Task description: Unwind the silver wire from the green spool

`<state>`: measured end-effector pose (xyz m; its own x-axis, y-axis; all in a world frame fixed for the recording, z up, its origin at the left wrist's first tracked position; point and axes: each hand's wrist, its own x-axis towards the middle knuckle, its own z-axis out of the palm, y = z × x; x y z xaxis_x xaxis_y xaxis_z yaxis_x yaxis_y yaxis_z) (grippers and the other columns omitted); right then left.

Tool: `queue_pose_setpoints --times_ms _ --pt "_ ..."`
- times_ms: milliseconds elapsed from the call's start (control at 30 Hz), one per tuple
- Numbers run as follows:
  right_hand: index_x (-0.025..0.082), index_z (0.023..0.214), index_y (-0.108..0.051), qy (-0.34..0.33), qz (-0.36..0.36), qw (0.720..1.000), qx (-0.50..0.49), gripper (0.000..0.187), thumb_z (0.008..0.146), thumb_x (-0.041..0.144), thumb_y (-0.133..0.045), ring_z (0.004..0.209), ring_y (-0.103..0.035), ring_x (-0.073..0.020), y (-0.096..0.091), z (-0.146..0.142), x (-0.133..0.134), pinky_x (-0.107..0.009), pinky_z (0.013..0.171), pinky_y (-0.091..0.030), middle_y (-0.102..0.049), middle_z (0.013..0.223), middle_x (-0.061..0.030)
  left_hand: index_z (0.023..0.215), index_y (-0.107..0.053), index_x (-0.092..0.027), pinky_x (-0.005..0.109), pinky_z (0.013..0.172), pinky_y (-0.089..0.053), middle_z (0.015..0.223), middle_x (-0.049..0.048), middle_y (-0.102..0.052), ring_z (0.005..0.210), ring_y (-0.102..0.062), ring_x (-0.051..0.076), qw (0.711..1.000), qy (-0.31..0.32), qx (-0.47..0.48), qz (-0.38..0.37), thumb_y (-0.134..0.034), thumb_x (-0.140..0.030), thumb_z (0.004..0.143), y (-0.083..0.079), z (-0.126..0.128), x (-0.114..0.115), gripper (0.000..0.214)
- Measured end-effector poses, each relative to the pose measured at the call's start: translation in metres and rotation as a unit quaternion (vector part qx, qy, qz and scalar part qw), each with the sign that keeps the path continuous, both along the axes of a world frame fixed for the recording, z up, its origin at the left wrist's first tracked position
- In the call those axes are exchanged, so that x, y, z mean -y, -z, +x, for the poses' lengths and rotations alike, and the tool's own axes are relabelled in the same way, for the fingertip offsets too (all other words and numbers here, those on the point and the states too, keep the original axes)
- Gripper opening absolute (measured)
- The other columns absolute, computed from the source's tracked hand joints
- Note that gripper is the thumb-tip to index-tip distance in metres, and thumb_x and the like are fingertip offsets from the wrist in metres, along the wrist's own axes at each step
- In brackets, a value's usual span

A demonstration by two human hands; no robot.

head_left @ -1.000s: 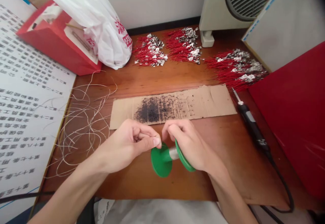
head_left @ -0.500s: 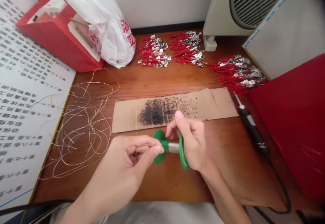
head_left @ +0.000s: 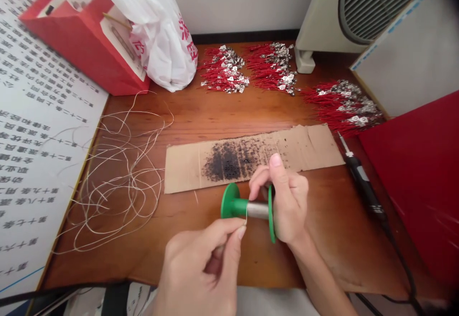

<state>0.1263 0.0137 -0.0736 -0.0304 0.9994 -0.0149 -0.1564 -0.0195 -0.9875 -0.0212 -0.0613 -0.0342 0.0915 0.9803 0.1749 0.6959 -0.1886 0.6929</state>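
A green spool (head_left: 230, 201) is held sideways above the table, with silvery wire (head_left: 258, 210) wound on the right part of its core. My right hand (head_left: 289, 201) grips the spool by its right flange, thumb pointing up. Just below the core, my left hand (head_left: 211, 258) pinches the thin wire between thumb and forefinger; a short length runs up from the fingertips to the winding. To the left, a loose tangle of thin wire (head_left: 125, 177) spreads over the table. Behind the spool lies a cardboard strip (head_left: 182, 163) with black scorch marks.
A soldering iron (head_left: 360, 177) rests at the right, its cable trailing toward the front edge. Bundles of red wires with metal tabs (head_left: 270, 67) lie at the back. A white plastic bag (head_left: 165, 48), a red paper bag (head_left: 89, 43) and a beige heater (head_left: 330, 24) stand behind.
My left hand has moved right and down around the core, now pinching the wire below it. The spool and my right hand sit slightly further right in view; the view itself shifted a little.
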Motion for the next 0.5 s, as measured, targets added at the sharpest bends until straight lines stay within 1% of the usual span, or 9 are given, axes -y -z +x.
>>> queue_pose_setpoints --times_ms 100,167,200,267,333,367,400,467,500 --pt "0.014 0.051 -0.058 0.037 -0.013 0.999 -0.034 0.070 0.111 0.046 -0.042 0.055 -0.052 -0.0094 -0.004 -0.004 -0.001 -0.028 0.059 -0.037 -0.056 0.055 -0.0049 0.104 -0.065 -0.024 0.016 0.050 -0.044 0.066 -0.0088 -0.066 0.045 -0.053 0.003 0.999 -0.011 0.007 0.050 -0.066 -0.009 0.092 0.012 0.009 0.009 0.020" --pt "0.015 0.048 -0.052 0.059 -0.024 0.996 -0.061 0.069 0.110 0.046 -0.046 0.054 -0.052 -0.0102 -0.007 -0.006 -0.002 -0.028 0.059 -0.038 -0.054 0.053 -0.0052 0.110 -0.064 -0.021 0.014 0.053 -0.045 0.074 -0.0059 -0.070 0.050 -0.057 0.002 0.994 -0.031 0.034 0.096 -0.066 -0.006 0.090 0.020 0.018 0.015 0.025" --pt "0.015 0.047 -0.048 0.065 -0.032 0.995 -0.072 0.070 0.109 0.047 -0.046 0.053 -0.051 -0.0103 -0.008 -0.007 -0.002 -0.028 0.058 -0.038 -0.053 0.052 -0.0053 0.112 -0.065 -0.021 0.014 0.055 -0.046 0.078 -0.0054 -0.072 0.053 -0.059 0.002 0.993 -0.052 0.037 0.102 -0.068 -0.006 0.089 0.023 0.024 0.019 0.027" --pt "0.015 0.047 -0.043 0.066 -0.049 0.993 -0.089 0.071 0.109 0.049 -0.045 0.051 -0.049 -0.0102 -0.009 -0.008 -0.003 -0.028 0.057 -0.038 -0.053 0.051 -0.0056 0.112 -0.068 -0.024 0.017 0.060 -0.050 0.086 -0.0054 -0.075 0.061 -0.064 0.004 0.986 -0.125 0.023 0.105 -0.072 -0.007 0.088 0.027 0.035 0.025 0.030" --pt "0.016 0.047 -0.040 0.066 -0.060 0.991 -0.099 0.071 0.109 0.051 -0.044 0.050 -0.048 -0.0105 -0.010 -0.008 -0.003 -0.028 0.057 -0.038 -0.052 0.050 -0.0058 0.110 -0.070 -0.024 0.020 0.065 -0.052 0.087 -0.0050 -0.076 0.067 -0.067 0.006 0.975 -0.181 0.027 0.125 -0.071 -0.004 0.088 0.030 0.044 0.029 0.030" --pt "0.016 0.047 -0.040 0.067 -0.062 0.991 -0.100 0.072 0.109 0.052 -0.044 0.050 -0.049 -0.0108 -0.010 -0.008 -0.003 -0.028 0.057 -0.038 -0.053 0.050 -0.0059 0.110 -0.070 -0.023 0.021 0.067 -0.054 0.087 -0.0038 -0.076 0.069 -0.068 0.007 0.972 -0.186 0.029 0.143 -0.071 -0.002 0.087 0.032 0.046 0.030 0.031" --pt "0.017 0.047 -0.040 0.071 -0.063 0.991 -0.098 0.072 0.108 0.054 -0.044 0.050 -0.049 -0.0112 -0.010 -0.008 -0.002 -0.029 0.057 -0.039 -0.053 0.050 -0.0060 0.109 -0.071 -0.021 0.021 0.069 -0.054 0.087 -0.0024 -0.076 0.070 -0.069 0.007 0.971 -0.176 0.028 0.159 -0.070 0.001 0.087 0.033 0.047 0.030 0.031" --pt "0.017 0.047 -0.041 0.085 -0.061 0.990 -0.090 0.073 0.108 0.056 -0.043 0.049 -0.049 -0.0114 -0.011 -0.008 -0.001 -0.030 0.057 -0.039 -0.053 0.050 -0.0061 0.112 -0.070 -0.018 0.022 0.070 -0.056 0.089 0.0005 -0.076 0.073 -0.071 0.010 0.973 -0.139 0.019 0.184 -0.070 0.003 0.085 0.036 0.045 0.028 0.034" --pt "0.017 0.047 -0.041 0.092 -0.059 0.990 -0.086 0.073 0.108 0.056 -0.042 0.049 -0.050 -0.0115 -0.012 -0.008 0.000 -0.030 0.056 -0.039 -0.053 0.050 -0.0060 0.114 -0.070 -0.017 0.022 0.069 -0.056 0.090 0.0011 -0.077 0.073 -0.072 0.010 0.975 -0.122 0.015 0.183 -0.070 0.003 0.085 0.037 0.043 0.027 0.036"
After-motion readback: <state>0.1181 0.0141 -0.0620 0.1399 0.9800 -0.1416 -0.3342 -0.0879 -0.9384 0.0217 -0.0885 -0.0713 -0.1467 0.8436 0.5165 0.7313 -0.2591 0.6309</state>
